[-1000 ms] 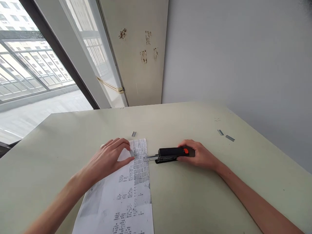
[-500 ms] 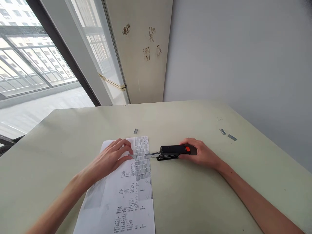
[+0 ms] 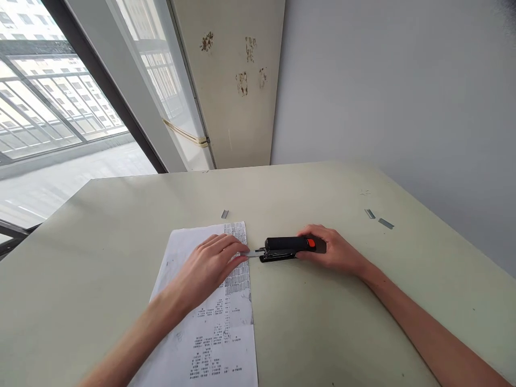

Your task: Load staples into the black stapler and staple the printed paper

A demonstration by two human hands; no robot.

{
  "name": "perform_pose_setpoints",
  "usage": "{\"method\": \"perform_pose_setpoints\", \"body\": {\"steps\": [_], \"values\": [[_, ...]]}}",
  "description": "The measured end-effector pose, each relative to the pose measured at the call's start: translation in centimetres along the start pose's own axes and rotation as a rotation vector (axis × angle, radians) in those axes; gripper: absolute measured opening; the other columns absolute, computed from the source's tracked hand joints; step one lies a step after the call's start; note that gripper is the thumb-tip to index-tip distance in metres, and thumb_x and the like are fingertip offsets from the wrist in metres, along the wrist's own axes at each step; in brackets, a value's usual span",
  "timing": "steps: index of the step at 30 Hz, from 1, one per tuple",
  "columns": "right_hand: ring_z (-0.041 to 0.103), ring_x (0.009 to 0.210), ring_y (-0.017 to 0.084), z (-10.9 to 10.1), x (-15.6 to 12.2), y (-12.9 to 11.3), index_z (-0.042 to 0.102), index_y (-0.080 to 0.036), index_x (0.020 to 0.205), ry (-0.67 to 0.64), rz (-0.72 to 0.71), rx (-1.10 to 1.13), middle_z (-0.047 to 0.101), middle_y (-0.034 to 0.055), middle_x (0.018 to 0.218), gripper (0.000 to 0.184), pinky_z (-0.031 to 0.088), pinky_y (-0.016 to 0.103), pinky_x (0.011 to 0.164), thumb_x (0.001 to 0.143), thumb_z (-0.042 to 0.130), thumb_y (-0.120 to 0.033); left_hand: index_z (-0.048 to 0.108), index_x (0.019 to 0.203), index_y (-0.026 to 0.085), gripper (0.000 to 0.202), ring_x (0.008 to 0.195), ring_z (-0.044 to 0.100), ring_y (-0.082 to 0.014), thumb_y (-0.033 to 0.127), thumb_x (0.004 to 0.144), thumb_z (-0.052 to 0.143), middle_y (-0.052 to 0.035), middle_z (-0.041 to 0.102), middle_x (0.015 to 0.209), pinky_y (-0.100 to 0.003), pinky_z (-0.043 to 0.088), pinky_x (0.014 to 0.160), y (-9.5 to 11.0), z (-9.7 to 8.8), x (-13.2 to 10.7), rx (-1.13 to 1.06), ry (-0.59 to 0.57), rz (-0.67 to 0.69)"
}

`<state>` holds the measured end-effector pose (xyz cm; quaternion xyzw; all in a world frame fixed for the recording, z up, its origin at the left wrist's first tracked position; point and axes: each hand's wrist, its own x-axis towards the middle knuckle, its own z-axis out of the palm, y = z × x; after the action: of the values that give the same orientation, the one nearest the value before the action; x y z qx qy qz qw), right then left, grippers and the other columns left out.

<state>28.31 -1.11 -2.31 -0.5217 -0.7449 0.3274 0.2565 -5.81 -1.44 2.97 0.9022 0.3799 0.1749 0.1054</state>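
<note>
A black stapler (image 3: 285, 245) with a red patch lies on its side along the table, and my right hand (image 3: 328, 247) is wrapped round its rear end. Its narrow metal staple tray (image 3: 256, 253) sticks out to the left. My left hand (image 3: 220, 258) pinches a small grey strip of staples (image 3: 244, 253) at the tray's outer end; the fingers partly hide where the two meet. Under my left hand lies a printed white sheet (image 3: 226, 344) with a dense band of staple-like marks near its right edge.
One short staple strip (image 3: 224, 214) lies beyond the sheet. Two more, a near strip (image 3: 386, 223) and a far strip (image 3: 370, 214), lie to the right on the pale table (image 3: 306, 328). A grey wall (image 3: 395, 91) borders the table's right side.
My left hand has moved right across the sheet, bringing the staple strip up to the protruding tray. My right hand and the stapler have stayed in place.
</note>
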Motion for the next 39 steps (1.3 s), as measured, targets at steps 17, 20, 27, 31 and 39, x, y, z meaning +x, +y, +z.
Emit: {"method": "perform_pose_setpoints", "body": {"steps": [17, 20, 27, 31, 39], "values": [[0.064, 0.101, 0.027, -0.1, -0.1, 0.0, 0.069, -0.030, 0.108, -0.025, -0.003, 0.014, 0.073, 0.0036, 0.104, 0.038, 0.049, 0.042, 0.091, 0.089, 0.074, -0.063, 0.073, 0.119, 0.020, 0.033, 0.098, 0.072, -0.0250, 0.042, 0.112, 0.049, -0.0065, 0.077, 0.110, -0.043, 0.057, 0.087, -0.5, 0.5, 0.7, 0.090, -0.024, 0.060], [0.064, 0.101, 0.027, -0.1, 0.0, 0.1, 0.070, -0.030, 0.109, -0.025, -0.004, 0.021, 0.073, 0.0035, 0.104, 0.039, 0.050, 0.043, 0.091, 0.088, 0.074, -0.063, 0.074, 0.120, 0.025, 0.029, 0.105, 0.072, -0.0236, 0.045, 0.109, 0.056, -0.0042, 0.077, 0.114, -0.039, 0.058, 0.090, -1.8, 0.1, 0.4, -0.066, -0.069, 0.042], [0.065, 0.104, 0.027, 0.0, 0.1, 0.3, 0.075, -0.032, 0.112, -0.040, -0.040, 0.096, 0.075, 0.0030, 0.108, 0.035, 0.049, 0.043, 0.097, 0.090, 0.074, -0.059, 0.078, 0.102, 0.025, 0.025, 0.089, 0.070, -0.0174, 0.048, 0.102, 0.068, -0.0005, 0.078, 0.095, -0.031, 0.056, 0.083, -2.9, 0.8, 1.6, -0.363, -0.112, 0.114], [0.065, 0.101, 0.027, 0.1, 0.0, 0.3, 0.075, -0.032, 0.111, -0.026, -0.061, 0.079, 0.075, 0.0033, 0.104, 0.034, 0.050, 0.044, 0.096, 0.091, 0.074, -0.060, 0.072, 0.099, 0.021, 0.039, 0.081, 0.066, -0.0163, 0.059, 0.098, 0.068, -0.0012, 0.074, 0.092, -0.030, 0.052, 0.076, -2.4, 2.3, 3.9, -0.311, -0.082, 0.157], [0.063, 0.087, 0.023, 0.7, -0.2, 0.0, 0.072, -0.030, 0.110, 0.024, -0.120, 0.082, 0.071, 0.0024, 0.095, 0.027, 0.051, 0.039, 0.083, 0.094, 0.072, -0.052, 0.062, 0.095, 0.021, 0.043, 0.072, 0.060, -0.0156, 0.062, 0.104, 0.055, 0.0003, 0.069, 0.084, -0.030, 0.044, 0.071, -2.3, 4.0, 5.3, -0.119, -0.004, 0.262]]}}
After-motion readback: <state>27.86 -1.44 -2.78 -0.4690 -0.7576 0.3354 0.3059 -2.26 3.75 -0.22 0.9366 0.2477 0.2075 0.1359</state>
